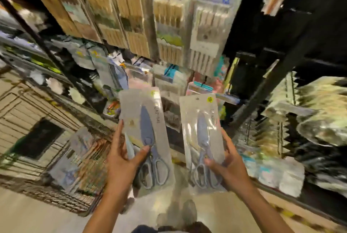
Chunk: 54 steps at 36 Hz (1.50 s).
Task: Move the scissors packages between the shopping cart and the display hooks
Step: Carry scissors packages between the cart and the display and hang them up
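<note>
- Scissors packages, two of them, flat clear plastic sleeves on pale card: one in each of my hands, held up side by side before the hanging display.
- My left hand [122, 159] grips the left package [144, 125]; my right hand [226, 163] grips the right package [201, 129].
- Both stand lengthwise upright, blades pointing up, handles down.
- The wire shopping cart [33, 112] sits at my left.

A shop aisle: packaged goods [169, 19] hang on display racks beside a wire cart [28, 120].
</note>
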Motion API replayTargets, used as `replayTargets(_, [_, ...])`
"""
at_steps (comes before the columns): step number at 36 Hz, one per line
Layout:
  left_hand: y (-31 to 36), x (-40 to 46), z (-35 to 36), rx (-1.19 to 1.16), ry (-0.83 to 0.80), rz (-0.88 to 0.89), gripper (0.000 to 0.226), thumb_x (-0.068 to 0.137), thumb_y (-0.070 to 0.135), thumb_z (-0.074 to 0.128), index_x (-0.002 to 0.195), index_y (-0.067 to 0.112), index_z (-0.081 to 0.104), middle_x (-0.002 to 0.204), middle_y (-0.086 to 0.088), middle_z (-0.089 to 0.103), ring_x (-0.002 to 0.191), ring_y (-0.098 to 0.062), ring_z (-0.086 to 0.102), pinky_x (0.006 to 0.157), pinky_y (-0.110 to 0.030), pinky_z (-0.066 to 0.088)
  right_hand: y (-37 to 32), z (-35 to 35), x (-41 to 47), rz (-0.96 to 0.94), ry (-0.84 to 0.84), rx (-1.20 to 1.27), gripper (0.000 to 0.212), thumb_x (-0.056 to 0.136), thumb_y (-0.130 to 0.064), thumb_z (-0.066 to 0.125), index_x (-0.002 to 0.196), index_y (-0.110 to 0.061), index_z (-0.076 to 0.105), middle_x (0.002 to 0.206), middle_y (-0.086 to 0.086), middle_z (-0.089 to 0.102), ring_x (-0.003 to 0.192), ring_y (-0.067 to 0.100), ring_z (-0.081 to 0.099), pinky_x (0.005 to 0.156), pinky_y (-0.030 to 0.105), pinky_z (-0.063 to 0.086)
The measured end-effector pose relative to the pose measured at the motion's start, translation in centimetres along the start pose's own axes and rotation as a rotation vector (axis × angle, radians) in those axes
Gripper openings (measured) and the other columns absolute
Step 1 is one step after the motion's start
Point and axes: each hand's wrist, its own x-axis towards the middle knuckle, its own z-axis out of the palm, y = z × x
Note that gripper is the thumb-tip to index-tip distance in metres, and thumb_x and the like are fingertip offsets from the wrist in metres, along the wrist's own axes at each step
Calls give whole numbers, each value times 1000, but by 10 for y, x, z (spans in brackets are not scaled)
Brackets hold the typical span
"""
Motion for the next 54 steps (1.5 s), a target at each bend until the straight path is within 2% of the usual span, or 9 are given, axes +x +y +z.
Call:
replayTargets(6, [4, -20, 27, 30, -256, 52, 97, 80, 2, 82, 153, 46, 35, 123, 32, 65, 97, 4, 68, 94, -47, 57, 4, -25, -80, -20, 247, 17, 97, 78, -3, 81, 150, -44, 31, 143, -3, 58, 121, 10, 65, 85, 27, 59])
replayTargets(13, [7, -51, 59, 35, -504, 126, 95, 81, 5, 80, 156, 35, 31, 144, 32, 50, 117, 21, 53, 92, -11, 52, 11, -31, -169, 7, 538, 34, 95, 80, -5, 82, 148, -51, 35, 143, -12, 58, 124, 12, 62, 98, 45, 56])
replayTargets(18, [11, -74, 82, 23, -606, 89, 98, 79, 9, 83, 148, 58, 33, 145, 13, 58, 121, -8, 64, 100, -48, 55, 9, -46, -210, -34, 631, 28, 95, 79, -9, 84, 143, -61, 36, 144, -13, 57, 123, 15, 63, 95, 49, 58])
replayTargets(23, [23, -108, 112, 0, -679, 114, 99, 79, 0, 80, 152, 47, 34, 136, 25, 62, 115, 1, 65, 95, -27, 57, 14, -73, -244, -55, 703, 61, 98, 75, -11, 86, 146, -58, 35, 141, -5, 61, 119, 23, 67, 87, 54, 60])
replayTargets(27, [35, -137, 144, 17, -706, 163, 97, 80, -4, 79, 155, 38, 33, 127, 41, 59, 111, 13, 62, 84, -9, 53, 14, -101, -264, -78, 748, 50, 99, 73, -14, 87, 149, -51, 35, 141, -14, 59, 124, 17, 63, 92, 48, 60])
replayTargets(31, [45, -170, 184, -7, -736, 199, 96, 81, 7, 82, 152, 49, 33, 145, 19, 56, 117, 2, 64, 88, -19, 57, 15, -143, -289, -125, 750, 15, 98, 75, -13, 85, 152, -43, 32, 143, -16, 57, 125, 12, 62, 97, 39, 57])
replayTargets(44, [92, -279, 314, -41, -714, 249, 99, 71, 22, 84, 149, 57, 34, 141, 20, 59, 120, -5, 64, 93, -39, 59, -2, -315, -359, -286, 717, 28, 95, 80, -13, 83, 150, -52, 31, 150, -27, 45, 132, 5, 55, 102, 33, 54])
replayTargets(50, [125, -292, 357, -27, -657, 372, 96, 79, 8, 83, 150, 51, 35, 137, 40, 51, 119, 11, 58, 86, -9, 53, -28, -368, -351, -330, 695, 17, 94, 80, -18, 82, 146, -60, 31, 150, -19, 48, 129, 10, 58, 105, 48, 52])
replayTargets(54, [143, -283, 379, -53, -657, 410, 97, 81, 6, 81, 153, 49, 32, 140, 24, 58, 123, 0, 60, 95, -24, 56, -47, -389, -331, -373, 678, 3, 95, 81, -18, 81, 149, -57, 28, 152, -22, 45, 129, 9, 58, 106, 46, 51])
